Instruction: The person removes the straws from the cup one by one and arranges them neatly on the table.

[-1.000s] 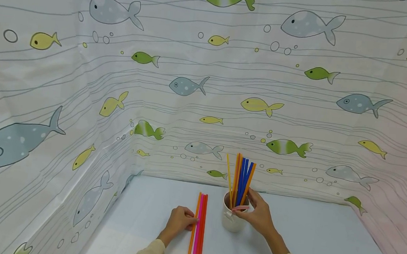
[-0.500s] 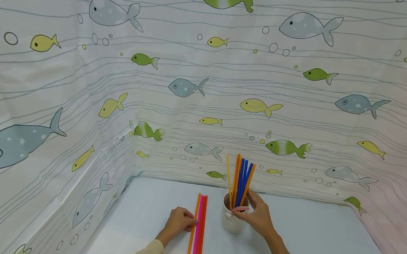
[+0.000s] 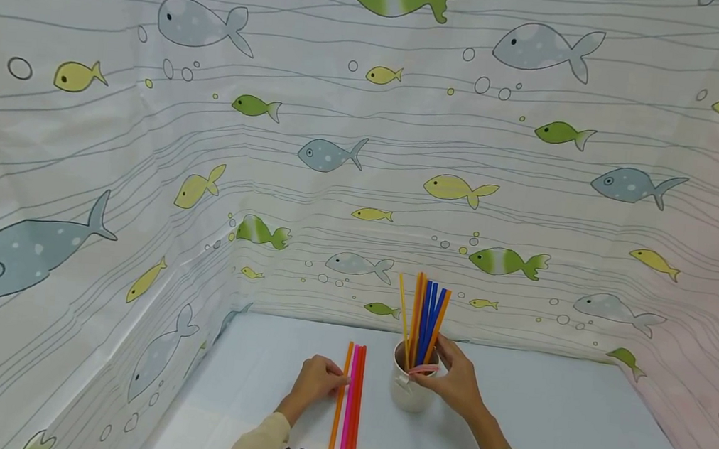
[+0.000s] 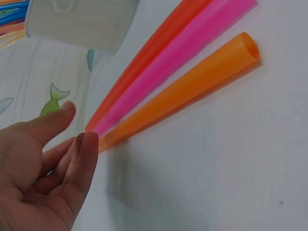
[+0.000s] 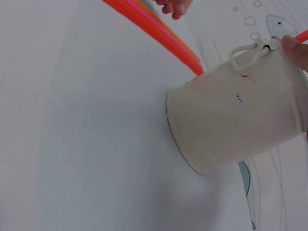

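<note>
On the white table lie an orange straw [image 3: 339,408], a pink straw [image 4: 163,72] and red straws [image 3: 357,395], side by side. My left hand [image 3: 318,379] is at the orange straw's left side; in the left wrist view its thumb stands apart from its loosely bent fingers, whose tips are near the straws. My right hand [image 3: 460,383] grips the rim of an off-white cup [image 3: 411,394] between thumb and fingers. Several blue straws [image 3: 429,323] and orange and yellow ones stand in the cup. A pinkish strip [image 3: 425,368] crosses its rim by the thumb.
A fish-patterned cloth [image 3: 363,182] rises behind the table and along both sides. The table [image 3: 548,419] extends to the right of the cup and to the left of my left hand. A small loop handle [image 5: 245,54] shows on the cup's side.
My left hand has shifted slightly forward along the orange straw, and that straw leans a little more to the left at its near end. The right hand and cup stay put.
</note>
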A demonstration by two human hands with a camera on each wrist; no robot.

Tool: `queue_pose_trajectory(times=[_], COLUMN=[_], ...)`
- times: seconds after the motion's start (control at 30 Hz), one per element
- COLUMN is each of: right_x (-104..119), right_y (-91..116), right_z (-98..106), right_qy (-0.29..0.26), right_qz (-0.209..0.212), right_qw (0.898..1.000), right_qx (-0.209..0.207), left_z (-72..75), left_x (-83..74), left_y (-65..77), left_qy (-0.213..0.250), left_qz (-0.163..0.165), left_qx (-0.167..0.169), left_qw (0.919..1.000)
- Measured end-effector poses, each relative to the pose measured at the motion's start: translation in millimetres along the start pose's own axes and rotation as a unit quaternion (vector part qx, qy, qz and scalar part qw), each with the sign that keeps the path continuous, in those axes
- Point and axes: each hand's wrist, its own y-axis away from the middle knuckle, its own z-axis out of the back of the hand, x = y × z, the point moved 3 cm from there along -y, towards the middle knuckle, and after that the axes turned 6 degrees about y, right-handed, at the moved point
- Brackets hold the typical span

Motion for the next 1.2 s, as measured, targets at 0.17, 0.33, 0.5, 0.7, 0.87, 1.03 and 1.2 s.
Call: queue_pose_trajectory(times=[0.17,0.33,0.5,0.7,0.87,1.03,1.2], right_x=[19,5,-7,-6,-7,-7,-7], right_y=[3,0,-1,-1,-1,-2,-1], right_z=[3,0,-2,-2,-2,-2,-1], right_qy=[0.007,0.0,-0.004,-0.001,0.001,-0.004,-0.009], right_qz=[0.014,0.003,-0.002,0.004,-0.005,-0.001,0.006], right_qw=[1.0,1.0,1.0,1.0,1.0,1.0,1.0], right_qx=[0.001,-0.003,0.003,0.0,0.0,0.002,0.002], left_z=[0.7,-1.2,-3.8,-8.9,-16.8,-27.2,-39.4], left_x=[-15.8,-34.0,-52.8,-71.7,-88.8,-110.2,-125.7], left_y=[-7.2,-15.5,-23.1,-33.5,-39.2,-40.6,-39.7], left_qy=[0.003,0.012,0.005,-0.006,0.037,0.053,0.036], left_qz=[-0.018,-0.051,-0.101,-0.12,-0.136,-0.155,-0.173], left_qx=[0.004,0.014,-0.002,-0.028,-0.029,-0.02,-0.016], left_qw=[0.9998,0.9985,0.9948,0.9924,0.9897,0.9863,0.9841])
